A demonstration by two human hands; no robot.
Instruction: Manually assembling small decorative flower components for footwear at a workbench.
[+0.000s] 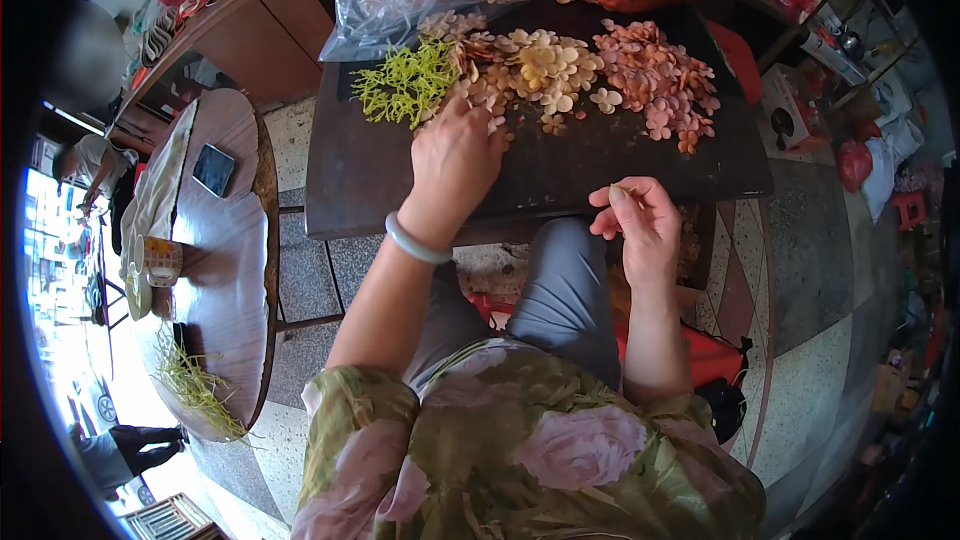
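Under left hand [455, 162]: fingers curled into flower heap [545, 65] on worktop [560, 165]. Right hand [640, 225] pinches thin stem [618, 189] near edge. Risk: stem slips, flowers swept off edge.

Small cream and tan fabric flowers [530, 65] heaped on dark table, thin green stem [622, 190] held upright

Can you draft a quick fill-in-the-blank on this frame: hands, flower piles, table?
1. The left hand reaches into the cream and tan ____ pieces on the dark table.
2. The right hand pinches a thin ____ stem.
3. The green sprig pile lies ____ of the pink flower pile.

Missing: flower; green; left
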